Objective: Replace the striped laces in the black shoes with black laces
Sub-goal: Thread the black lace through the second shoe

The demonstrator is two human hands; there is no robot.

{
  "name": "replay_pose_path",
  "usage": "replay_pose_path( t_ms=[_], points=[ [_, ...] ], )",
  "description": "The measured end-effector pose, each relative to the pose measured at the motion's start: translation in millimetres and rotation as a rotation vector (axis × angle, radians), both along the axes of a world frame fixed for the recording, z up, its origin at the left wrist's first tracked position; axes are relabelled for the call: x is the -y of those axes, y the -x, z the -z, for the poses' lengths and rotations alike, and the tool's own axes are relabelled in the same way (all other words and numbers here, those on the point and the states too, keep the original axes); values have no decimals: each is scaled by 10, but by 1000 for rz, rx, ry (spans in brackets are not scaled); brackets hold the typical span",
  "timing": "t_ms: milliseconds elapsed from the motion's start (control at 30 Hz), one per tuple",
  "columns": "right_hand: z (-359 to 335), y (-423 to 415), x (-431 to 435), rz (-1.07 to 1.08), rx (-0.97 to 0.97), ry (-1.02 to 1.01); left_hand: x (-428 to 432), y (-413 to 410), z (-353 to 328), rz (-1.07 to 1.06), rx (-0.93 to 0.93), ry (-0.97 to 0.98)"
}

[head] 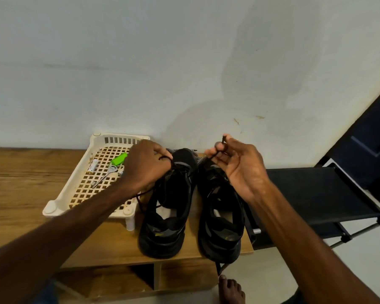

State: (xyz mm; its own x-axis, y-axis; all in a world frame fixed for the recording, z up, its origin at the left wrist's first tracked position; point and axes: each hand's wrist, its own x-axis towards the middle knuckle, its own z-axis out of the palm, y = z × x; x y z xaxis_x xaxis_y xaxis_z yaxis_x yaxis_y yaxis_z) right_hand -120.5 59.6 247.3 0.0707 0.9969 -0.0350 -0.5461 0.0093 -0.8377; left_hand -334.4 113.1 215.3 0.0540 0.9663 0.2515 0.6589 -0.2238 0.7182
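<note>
From my remote seat I see the wooden top (20,183) running out just right of the 2 shoes, and its front edge lies under their heels. A black fabric rack (312,194) stands beside that right edge. The white wall (140,73) closes off the back, just behind the toes. To the left, a cream plastic tray (59,200) with a lattice floor sits touching the left shoe's side, so the open room is above the shoes and on the bare wood far left. A bare foot (230,290) is on the floor below.

The left shoe (162,235) and right shoe (219,244) are matte black with rounded, padded collars, and they stand side by side, heels toward me. Speckled striped laces (199,160) peek out behind the toes. In the tray lie a green plastic piece (119,160), a battery (93,166) and a metal key (103,177).

My view of the left hand (145,167) shows it knuckles-up over the front of the left shoe, fingers curled around a black lace strand (139,200) that loops below the wrist. The right hand (239,170) hovers above the right shoe's front, palm toward me, with thumb and fingertips pinching a black lace end (223,139) whose tip pokes upward. I cannot tell whether both belong to 1 lace.
</note>
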Motion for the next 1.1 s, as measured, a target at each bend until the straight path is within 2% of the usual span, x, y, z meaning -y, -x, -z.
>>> replay_pose_path(
  t_ms=[33, 67, 133, 167, 200, 267, 333, 467, 500, 533, 600, 633, 667, 700, 733, 800, 833, 867, 900, 967, 1100],
  points=[
    [20, 11, -7, 45, 52, 12, -30, 49, -34, -36, 11, -79],
    [45, 43, -11, 103, 246, 8, -59, 102, -65, -64, 36, -153],
    [109, 96, -14, 158, 965, -47, -126, 189, -120, -118, 127, -251],
    [143, 131, -15, 92, 1305, -86, -165, 223, -140, -142, 173, -277],
    [184, 171, -22, -23, 1548, -96, -195, 244, -151, -154, 215, -293],
    [236, 267, -27, -200, 1759, -69, -213, 253, -161, -145, 283, -307],
    [215, 317, -32, -172, 1722, -98, -201, 226, -148, -109, 311, -290],
    [33, 263, -47, 149, 1373, -213, -192, 144, -84, 16, 256, -167],
    [4, 239, -60, 188, 1166, -203, -196, 134, -54, 57, 204, -115],
    [-30, 206, -68, 194, 862, -183, -194, 121, -16, 96, 126, -54],
    [-126, 144, -70, 131, 95, -107, -173, 104, 50, 142, -24, 57],
    [-155, 97, -75, 115, -151, -70, -166, 102, 62, 149, -50, 86],
    [-161, 58, -82, 109, -217, -31, -167, 108, 57, 145, -41, 93],
    [-147, 32, -92, 111, -116, 4, -171, 113, 35, 136, -10, 89],
    [-116, 17, -94, 122, 136, 22, -169, 113, 0, 133, 34, 81],
    [1, 44, -94, 113, 931, -23, -152, 116, -61, 164, 116, 85],
    [68, 76, -93, 50, 1271, -52, -131, 99, -81, 199, 152, 105],
    [135, 127, -95, -59, 1483, -40, -99, 84, -90, 235, 187, 133],
    [190, 181, -85, -162, 1578, -3, -68, 59, -92, 269, 216, 156],
    [233, 268, -70, -197, 1604, 36, -20, 12, -78, 322, 233, 168],
    [124, 232, -67, 53, 1331, -83, 19, -73, -18, 365, 79, 106]
  ],
)
